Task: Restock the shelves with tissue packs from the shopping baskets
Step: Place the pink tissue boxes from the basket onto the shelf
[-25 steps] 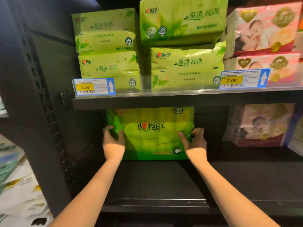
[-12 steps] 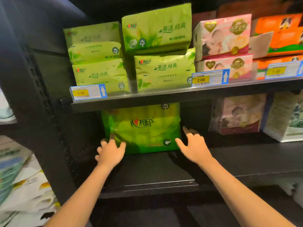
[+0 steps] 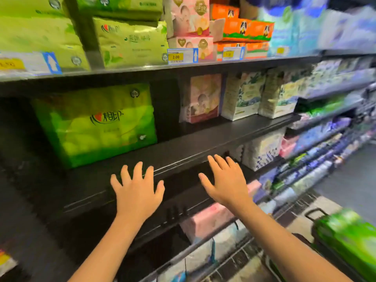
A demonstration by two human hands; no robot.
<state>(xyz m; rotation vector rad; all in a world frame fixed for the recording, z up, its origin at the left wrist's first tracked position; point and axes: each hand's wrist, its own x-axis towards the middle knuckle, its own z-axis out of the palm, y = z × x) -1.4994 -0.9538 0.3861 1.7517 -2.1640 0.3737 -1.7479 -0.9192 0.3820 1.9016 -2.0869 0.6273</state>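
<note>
Both my hands are out in front of me, empty, fingers spread wide, palms facing down over the front edge of the dark shelf point(image 3: 203, 143). My left hand point(image 3: 138, 192) hovers just below the large green tissue pack point(image 3: 95, 125), not touching it; my right hand point(image 3: 225, 180) is further along the same shelf edge, to the right of that pack and well clear of it. The green tissue pack stands upright at the back of the shelf, logo facing me, with a dark gap to its right. Past that gap, on the same shelf as the green pack, sits a pink baby-print tissue pack point(image 3: 203, 98), then white packs with a blue-green print point(image 3: 244, 94). Above the green pack, the next shelf up carries stacked lime-green tissue packs point(image 3: 130, 41), with a yellow 2.00 price tag point(image 3: 176, 56) clipped to its rail to the right of them. Far down to the right of the green pack, another green tissue pack point(image 3: 350, 237) lies in a shopping basket point(image 3: 314, 212), blurred.
</note>
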